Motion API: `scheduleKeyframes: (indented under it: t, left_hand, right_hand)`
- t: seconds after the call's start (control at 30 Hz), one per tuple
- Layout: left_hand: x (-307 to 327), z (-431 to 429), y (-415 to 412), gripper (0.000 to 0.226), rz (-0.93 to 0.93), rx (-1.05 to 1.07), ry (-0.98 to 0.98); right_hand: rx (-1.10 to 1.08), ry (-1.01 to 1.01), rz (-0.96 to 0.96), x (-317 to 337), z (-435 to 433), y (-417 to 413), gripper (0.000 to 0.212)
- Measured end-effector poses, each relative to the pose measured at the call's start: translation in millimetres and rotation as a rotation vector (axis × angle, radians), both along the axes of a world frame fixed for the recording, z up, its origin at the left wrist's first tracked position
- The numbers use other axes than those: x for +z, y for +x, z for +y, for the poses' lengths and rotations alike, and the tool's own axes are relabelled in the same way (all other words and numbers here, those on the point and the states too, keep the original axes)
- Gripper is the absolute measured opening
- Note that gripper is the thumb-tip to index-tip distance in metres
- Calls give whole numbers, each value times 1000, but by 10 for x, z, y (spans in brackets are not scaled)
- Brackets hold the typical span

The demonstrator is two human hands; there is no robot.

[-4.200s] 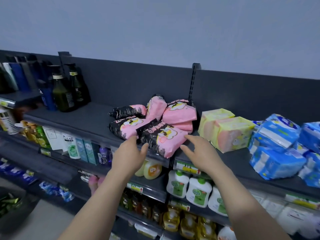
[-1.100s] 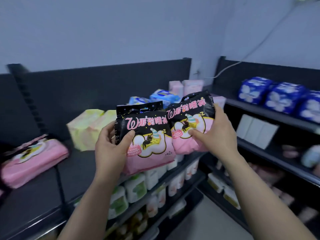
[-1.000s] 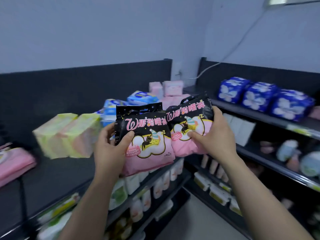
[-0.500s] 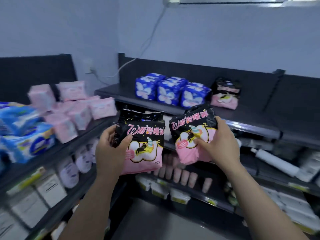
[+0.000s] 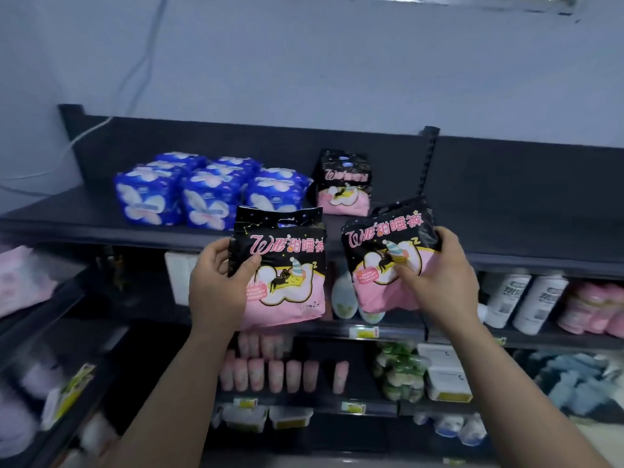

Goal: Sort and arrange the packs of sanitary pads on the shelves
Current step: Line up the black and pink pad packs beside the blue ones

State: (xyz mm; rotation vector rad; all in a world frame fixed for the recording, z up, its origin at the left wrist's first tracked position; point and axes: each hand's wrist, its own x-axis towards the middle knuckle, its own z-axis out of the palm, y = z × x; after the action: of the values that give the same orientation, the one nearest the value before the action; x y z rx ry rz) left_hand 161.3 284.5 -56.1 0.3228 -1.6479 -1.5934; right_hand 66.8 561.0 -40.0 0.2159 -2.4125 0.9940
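My left hand [image 5: 216, 285] grips one black-and-pink pad pack [image 5: 283, 265] by its left edge, held upright in front of the shelves. My right hand [image 5: 442, 278] grips a second, matching black-and-pink pack [image 5: 381, 255], tilted slightly left. Both packs hang in the air just below the front edge of the dark top shelf [image 5: 506, 231]. A third pack of the same kind [image 5: 344, 184] stands upright on that shelf, behind and between the two held ones. Several blue pad packs [image 5: 209, 190] stand grouped to its left.
The top shelf right of the standing pack is bare up to the back panel. A slotted upright [image 5: 427, 160] divides the panel. White bottles [image 5: 526, 298] and pink packs [image 5: 594, 309] fill the shelf below; pink tubes [image 5: 277, 369] lower down. A side shelf [image 5: 40, 292] juts in at left.
I turned right from the first shelf, where both hands took up pink-and-black packs, to this shelf. Over the last half second the packs have come closer to the top shelf.
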Motion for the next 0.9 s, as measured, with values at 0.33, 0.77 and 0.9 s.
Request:
scheduleKeyframes:
  t: [0.33,0.77,0.9]
  left_hand:
    - [236,30,-1811,40,-58,-141,-160]
    - [69,173,-3373,57,-182,-265,-164]
    - [6,121,-3736,50,-215,-228,-184]
  right_hand:
    - [-199,-138,50,256,120,-1005,73]
    - [-188,-228,17,148,244,-2052,73]
    - [-118,-216,-7,144,224,-2436,75]
